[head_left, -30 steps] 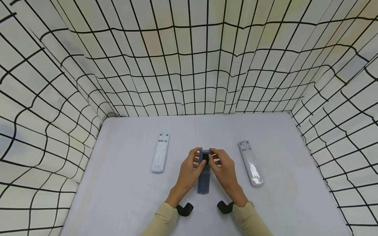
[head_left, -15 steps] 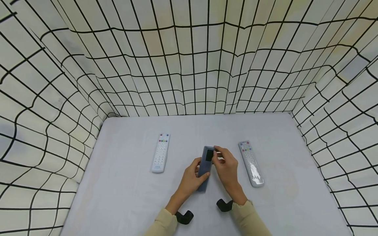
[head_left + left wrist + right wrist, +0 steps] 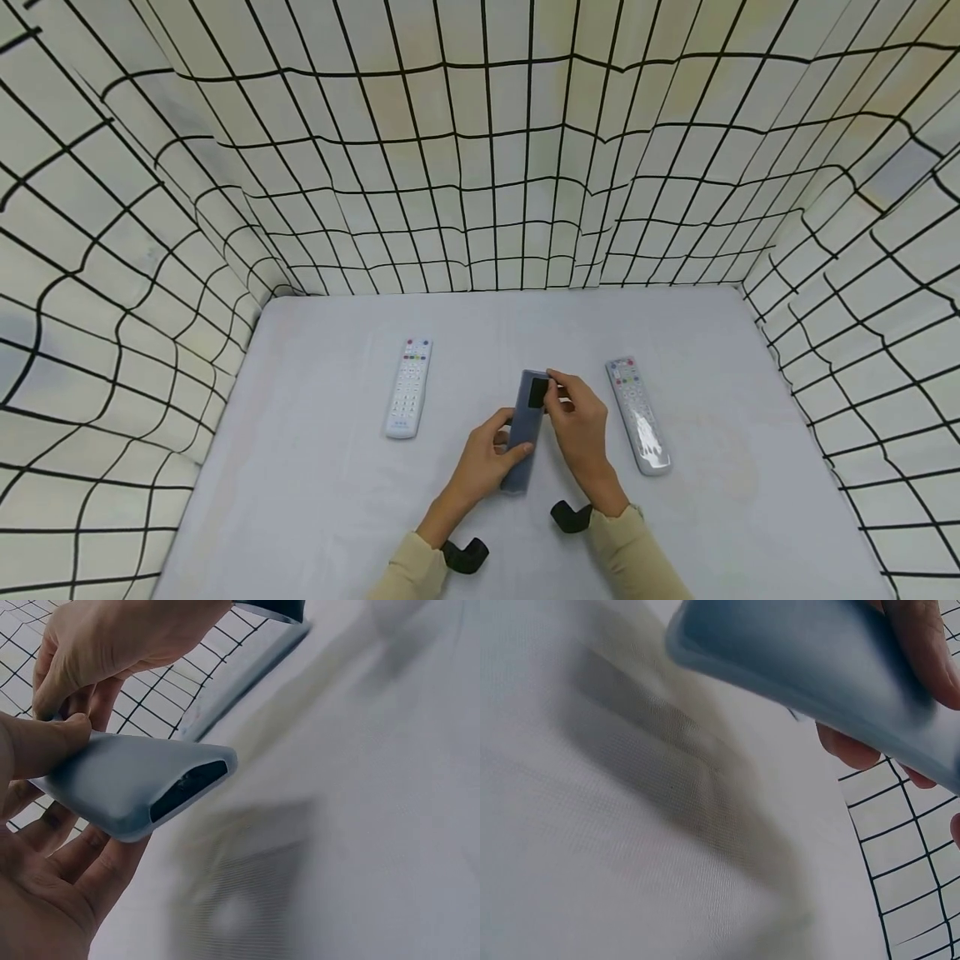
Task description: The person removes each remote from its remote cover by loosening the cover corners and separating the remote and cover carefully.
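In the head view a long blue-grey translucent cover [image 3: 526, 423] hangs over the middle of the table, tilted slightly right. A black rectangle [image 3: 537, 392] shows near its far end. My left hand [image 3: 480, 457] grips the cover from the left, thumb on top and fingers beneath. With thumb and forefinger, my right hand [image 3: 582, 423] pinches its upper right edge beside the black patch. The left wrist view shows the near end of the cover [image 3: 142, 780], where a slot reveals something dark inside. The smooth cover [image 3: 795, 660] fills the top of the right wrist view.
A white remote control [image 3: 408, 389] lies to the left on the white tabletop [image 3: 315, 500]. Another remote control [image 3: 637, 417], in shiny clear wrap, lies to the right. Black-and-white grid sheeting [image 3: 495, 167] encloses the table's back and sides. Black wrist mounts [image 3: 465, 557] sit by the cuffs.
The left hand has slid from the far end toward the middle of the cover. The cover has tilted right, uncovering the black rectangle. The right hand has shifted slightly right, still at the far end.
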Action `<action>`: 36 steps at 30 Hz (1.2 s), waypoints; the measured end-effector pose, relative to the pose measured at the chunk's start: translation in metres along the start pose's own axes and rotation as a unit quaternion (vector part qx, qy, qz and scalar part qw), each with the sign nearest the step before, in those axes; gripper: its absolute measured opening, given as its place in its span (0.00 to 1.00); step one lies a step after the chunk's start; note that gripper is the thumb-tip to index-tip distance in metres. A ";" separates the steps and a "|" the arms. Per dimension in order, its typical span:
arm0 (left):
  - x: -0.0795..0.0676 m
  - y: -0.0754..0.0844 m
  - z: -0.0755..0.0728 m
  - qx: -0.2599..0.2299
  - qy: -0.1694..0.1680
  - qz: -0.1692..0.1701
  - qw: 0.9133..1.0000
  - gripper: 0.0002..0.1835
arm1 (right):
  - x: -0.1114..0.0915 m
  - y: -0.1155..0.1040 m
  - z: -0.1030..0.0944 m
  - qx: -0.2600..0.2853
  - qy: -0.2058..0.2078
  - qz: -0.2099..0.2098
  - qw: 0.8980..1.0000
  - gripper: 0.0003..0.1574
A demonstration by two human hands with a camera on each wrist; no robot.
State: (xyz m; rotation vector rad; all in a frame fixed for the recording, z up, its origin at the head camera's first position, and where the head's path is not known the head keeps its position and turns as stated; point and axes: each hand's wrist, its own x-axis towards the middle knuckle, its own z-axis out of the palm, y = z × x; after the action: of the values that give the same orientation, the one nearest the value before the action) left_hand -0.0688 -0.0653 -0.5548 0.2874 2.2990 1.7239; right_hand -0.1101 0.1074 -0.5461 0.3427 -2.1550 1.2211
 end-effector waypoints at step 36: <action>-0.009 -0.006 -0.024 -0.133 -0.118 0.007 0.984 0.24 | 0.009 -0.032 -0.020 0.174 -0.067 0.156 0.970 0.07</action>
State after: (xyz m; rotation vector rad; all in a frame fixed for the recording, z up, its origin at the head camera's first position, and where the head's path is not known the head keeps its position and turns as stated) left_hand -0.0674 -0.0912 -0.5531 0.4294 1.8827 1.8652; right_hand -0.0927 0.1072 -0.5114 0.2423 -2.1589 1.8117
